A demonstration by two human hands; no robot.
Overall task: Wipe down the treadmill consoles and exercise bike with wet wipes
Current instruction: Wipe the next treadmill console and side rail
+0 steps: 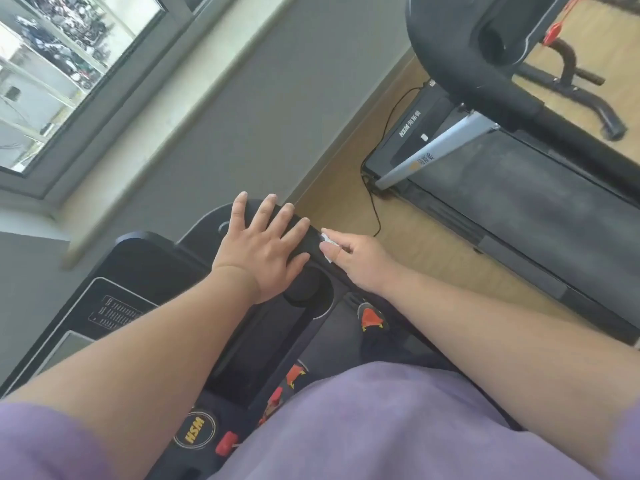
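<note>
Head camera, looking down along both bare forearms at a black treadmill console (194, 306) that runs diagonally from lower left to upper right of the view.

The left hand (266, 251) lies flat on the console's far corner, fingers (273, 211) straight and spread apart, holding nothing; it seems to steady the console. Just below its palm sits a round cup recess (308, 289).

The right hand (356, 259) is immediately to the right of the left fingertips, nearly touching them. Its thumb and forefinger are pinched together on a small crumpled white wet wipe (327, 244), with the other fingers curled under. The wipe is pressed against the console's right-hand edge, at the very tips of the right fingers, on the side facing the left hand.

The edge being wiped has its long axis running from the right fingers back toward the person's body, down and to the right of the cup recess. The right hand is the nearer one to that unwiped length, so a stroke would likely be drawn back along the edge toward the wrist.

Beyond the right fingers, well apart across a strip of wooden floor (346, 188), stands a second treadmill (519, 188).
</note>
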